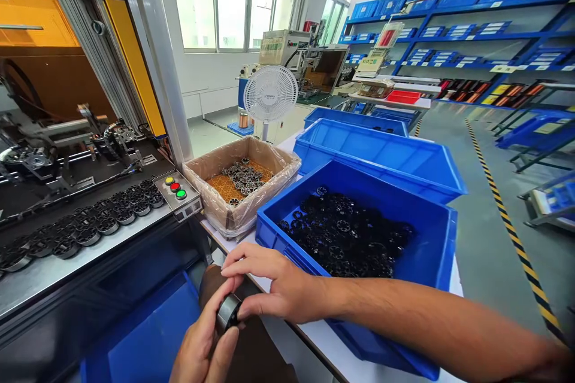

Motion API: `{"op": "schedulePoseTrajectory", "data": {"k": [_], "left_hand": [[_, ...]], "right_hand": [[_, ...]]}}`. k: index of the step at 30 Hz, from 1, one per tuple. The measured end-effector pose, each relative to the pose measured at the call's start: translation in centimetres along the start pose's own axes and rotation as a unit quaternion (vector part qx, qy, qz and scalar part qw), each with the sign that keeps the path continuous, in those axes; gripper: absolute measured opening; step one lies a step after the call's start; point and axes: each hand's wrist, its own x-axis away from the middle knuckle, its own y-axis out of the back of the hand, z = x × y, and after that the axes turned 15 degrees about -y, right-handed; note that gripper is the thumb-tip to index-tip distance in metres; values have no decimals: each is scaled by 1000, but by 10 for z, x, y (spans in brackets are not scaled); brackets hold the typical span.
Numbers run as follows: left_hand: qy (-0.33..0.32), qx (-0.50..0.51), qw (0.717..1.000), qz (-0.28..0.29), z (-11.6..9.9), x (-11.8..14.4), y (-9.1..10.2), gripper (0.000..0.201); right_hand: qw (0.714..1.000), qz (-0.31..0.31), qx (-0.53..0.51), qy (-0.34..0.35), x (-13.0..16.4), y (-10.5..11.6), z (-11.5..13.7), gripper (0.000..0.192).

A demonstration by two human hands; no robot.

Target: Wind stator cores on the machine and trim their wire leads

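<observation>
Both hands, left hand (202,344) and right hand (274,287), pinch 1 ring (228,312), seemingly metal; blue bin (431,257) holds black rings (345,236).

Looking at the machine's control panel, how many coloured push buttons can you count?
3, in a row on the grey control box: yellow button farthest, red button in the middle, green button nearest. None seem hidden.
</observation>
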Motion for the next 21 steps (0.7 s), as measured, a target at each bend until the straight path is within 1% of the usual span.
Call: {"op": "schedulePoseTrajectory", "data": {"k": [4, 7, 10, 12, 14, 16, 19, 21], "left_hand": [[24, 14, 1000, 2, 5, -2, -1, 58], [21, 62, 998, -19, 4, -4, -5, 63], [15, 99, 993, -54, -1, -4, -10, 78], [20, 110, 992, -59, -2, -3, -11, 85], [24, 129, 990, -59, 0, -3, -12, 85], [30, 148, 986, -75, 3, -5, -11, 76], [30, 136, 985, -104, 9, -9, -7, 45], [7, 118, 989, -89, 12, -11, -3, 31]], "right_hand": [[1000, -17, 9, 14, 0, -4, -3, 39], [1000, -19, 16, 10, -1, -3, 0, 42], [999, 17, 35, 0, -1, 1, 5, 44], [997, 55, 44, -16, 0, 3, 10, 37], [995, 83, 43, -35, 0, 4, 13, 29], [995, 81, 42, -51, 1, 4, 16, 25], [995, 44, 52, -75, 6, 4, 22, 21], [993, 28, 61, -97, 13, 4, 28, 22]]}}
